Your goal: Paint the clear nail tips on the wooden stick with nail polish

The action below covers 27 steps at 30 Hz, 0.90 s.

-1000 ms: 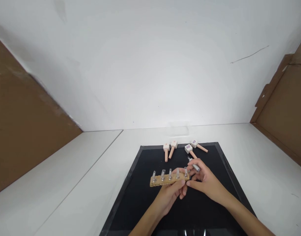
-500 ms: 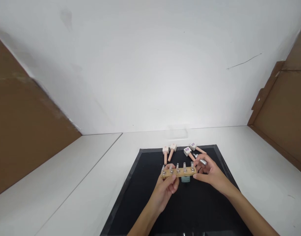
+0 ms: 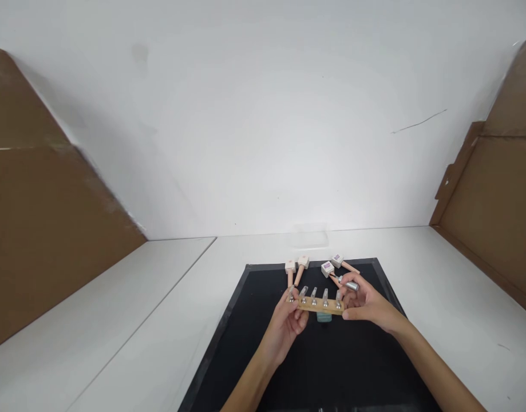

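Observation:
My left hand point(image 3: 286, 321) is closed around the left end of a wooden nail-tip stand point(image 3: 317, 306), its thumb across the front. Several clear nail tips point(image 3: 314, 293) stand along it on small metal mounts. My right hand point(image 3: 362, 302) pinches a thin brush with a silver handle point(image 3: 351, 285), its dark end pointing left. That hand's thumb also touches the right end of the stand. Beneath the stand, a teal object point(image 3: 324, 317) is partly covered.
On the black mat point(image 3: 331, 360) lie white-and-pink polish bottles: two on the left point(image 3: 290, 266) and two on the right point(image 3: 328, 268). A clear plastic tray point(image 3: 311, 239) sits behind the mat. Cardboard panels point(image 3: 52, 217) flank the white table point(image 3: 151, 320).
My left hand has shifted from nearer the stand's middle to its left end. The stand has tilted and moved slightly right. The view has shifted a little.

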Available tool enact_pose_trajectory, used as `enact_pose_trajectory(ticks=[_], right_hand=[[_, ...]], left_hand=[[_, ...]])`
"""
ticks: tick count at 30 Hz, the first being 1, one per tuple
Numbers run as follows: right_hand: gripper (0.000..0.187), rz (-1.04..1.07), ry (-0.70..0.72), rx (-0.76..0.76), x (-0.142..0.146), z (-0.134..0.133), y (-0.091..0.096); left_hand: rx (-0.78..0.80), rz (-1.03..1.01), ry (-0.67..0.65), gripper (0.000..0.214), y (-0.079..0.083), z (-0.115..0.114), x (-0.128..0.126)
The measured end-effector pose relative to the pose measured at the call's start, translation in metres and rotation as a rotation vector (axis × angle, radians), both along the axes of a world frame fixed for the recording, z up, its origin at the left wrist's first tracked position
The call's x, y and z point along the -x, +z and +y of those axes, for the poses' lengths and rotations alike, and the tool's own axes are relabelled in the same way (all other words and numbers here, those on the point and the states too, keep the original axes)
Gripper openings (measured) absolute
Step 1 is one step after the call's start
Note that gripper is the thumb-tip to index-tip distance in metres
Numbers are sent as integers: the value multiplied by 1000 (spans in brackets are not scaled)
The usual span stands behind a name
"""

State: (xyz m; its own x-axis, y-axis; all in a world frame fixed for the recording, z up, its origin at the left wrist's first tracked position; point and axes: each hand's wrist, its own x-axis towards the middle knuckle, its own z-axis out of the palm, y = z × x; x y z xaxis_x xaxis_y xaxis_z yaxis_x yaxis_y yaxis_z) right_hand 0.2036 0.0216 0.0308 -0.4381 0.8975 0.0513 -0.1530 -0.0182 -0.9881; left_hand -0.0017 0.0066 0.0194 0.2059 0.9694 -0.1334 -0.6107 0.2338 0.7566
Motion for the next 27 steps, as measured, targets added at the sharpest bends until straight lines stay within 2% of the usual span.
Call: enact_pose_trajectory(ticks=[3,7,9,14,20,27], right_hand=[[56,-27,2,-6,-6,3,0],[37,-49,-180,-59,-7,7,-3],[38,-72,-248,-86,-2,7,-6],[39,-177,-308,-175,14,3,-12],[26,-337,-360,-325,26,1,-18],[20,-469,-282,-429,36,2,-22]], left_hand=[[-5,-4,-74,38,0,-2,1],[-43,0,-264,36,-7,-5,3],[-68,-5,-356,35,-13,-5,2],[-82,-20,-589,29,-26,-6,-5],[-4,15,-704,26,-30,-7,-12],[68,121,-715,20,-29,-2,-12]])
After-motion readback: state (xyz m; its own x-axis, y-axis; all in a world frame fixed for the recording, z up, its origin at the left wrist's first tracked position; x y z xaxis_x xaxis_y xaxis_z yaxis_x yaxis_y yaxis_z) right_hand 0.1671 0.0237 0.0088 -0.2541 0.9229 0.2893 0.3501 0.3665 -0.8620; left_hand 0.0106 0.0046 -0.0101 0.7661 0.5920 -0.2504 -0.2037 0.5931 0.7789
